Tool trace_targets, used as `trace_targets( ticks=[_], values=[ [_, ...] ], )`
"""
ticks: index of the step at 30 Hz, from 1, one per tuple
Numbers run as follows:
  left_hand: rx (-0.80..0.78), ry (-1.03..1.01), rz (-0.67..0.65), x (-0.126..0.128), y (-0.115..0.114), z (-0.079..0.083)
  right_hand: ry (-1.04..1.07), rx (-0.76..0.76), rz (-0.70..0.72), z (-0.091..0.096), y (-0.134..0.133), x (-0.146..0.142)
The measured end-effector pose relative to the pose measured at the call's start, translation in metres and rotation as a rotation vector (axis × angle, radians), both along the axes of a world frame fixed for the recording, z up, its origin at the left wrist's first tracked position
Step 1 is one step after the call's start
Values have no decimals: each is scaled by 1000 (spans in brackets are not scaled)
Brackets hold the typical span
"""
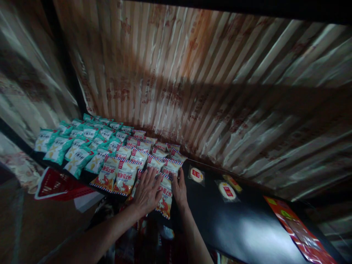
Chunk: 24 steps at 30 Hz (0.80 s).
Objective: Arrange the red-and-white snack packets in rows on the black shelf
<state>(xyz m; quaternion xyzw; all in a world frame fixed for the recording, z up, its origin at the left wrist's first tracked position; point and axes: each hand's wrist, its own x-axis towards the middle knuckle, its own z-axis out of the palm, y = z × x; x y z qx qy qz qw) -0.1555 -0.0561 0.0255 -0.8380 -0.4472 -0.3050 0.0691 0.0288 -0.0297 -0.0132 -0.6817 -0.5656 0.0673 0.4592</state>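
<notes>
L hand (147, 192) lies flat, palm down, over front of the red/white snack pkts (127, 178); its fingers are spread & released, resting on the wraps, thumb twd the R. R hand (179, 187) stands at R end of the same group, touching or just beside the front pkt (165, 201), which sits btwn both hands & tips over shelf's front edge. R fingers point up & away, slightly bent; can't tell if they grip the pkt or only rest agst it.

Red/white pkts lie in rows, overlapping, approx mid-L of the black shelf (220, 216). Directly L of them: a block of teal pkts (79, 160), also in overlapping rows, running to L end.

R of the R hand, well spaced: a round white item w/ red label (197, 174) in see-thru wrap, then a 2nd round item (227, 191) w/ a small yellow pkt (233, 183) just behind. Far R: flat red-orange pkts (299, 227). Below shelf, L side: red basket (63, 185) nr a white box (86, 201). Bkgd: ribbed sheeting (154, 73) w/ red print.
</notes>
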Motion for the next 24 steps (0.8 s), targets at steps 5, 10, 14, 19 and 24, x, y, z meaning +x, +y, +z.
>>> trace_targets(
  ticks=[5, 10, 14, 19, 24],
  values=[
    [-17, -9, 4, -2, 2, 0, 244, -168, 34, 11, -2, -9],
    [-30, -26, 7, -3, 0, 2, 243, -138, 44, 12, -3, -9],
    [-22, -40, -15, -5, 1, 10, 235, -58, -99, 14, -3, 1],
    [-27, -64, 3, -1, 21, 31, 224, -10, -158, 29, 5, 21],
    [-53, -73, 32, 11, 51, 39, 278, -66, -80, 43, 25, 39]
  ],
)
